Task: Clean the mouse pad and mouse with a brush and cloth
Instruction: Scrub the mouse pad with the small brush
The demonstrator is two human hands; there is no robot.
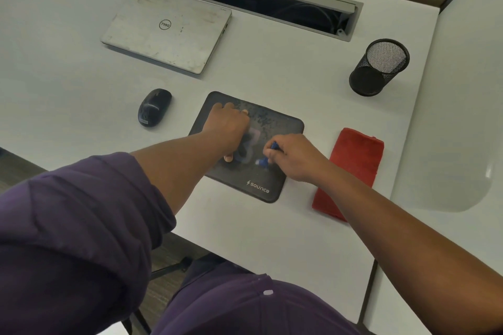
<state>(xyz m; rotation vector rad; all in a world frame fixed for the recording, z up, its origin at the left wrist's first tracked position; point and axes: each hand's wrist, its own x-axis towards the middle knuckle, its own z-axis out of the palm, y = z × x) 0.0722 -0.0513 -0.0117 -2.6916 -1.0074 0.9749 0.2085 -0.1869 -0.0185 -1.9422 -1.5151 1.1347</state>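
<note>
A black mouse pad (pixel 272 128) with a speckled, dusty far half lies in the middle of the white desk. My left hand (pixel 228 128) presses flat on the pad's left part, fingers spread. My right hand (pixel 294 156) grips a small blue brush (pixel 265 159) whose bristle end touches the pad near its middle. A black mouse (pixel 154 107) sits on the desk to the left of the pad. A folded red cloth (pixel 353 168) lies just right of the pad, partly under my right forearm.
A closed silver laptop (pixel 166 28) lies at the back left. An open grey cable tray (pixel 275 3) is set into the desk behind it. A black mesh pen cup (pixel 379 66) stands at the back right. The desk's front edge (pixel 245 258) is near my lap.
</note>
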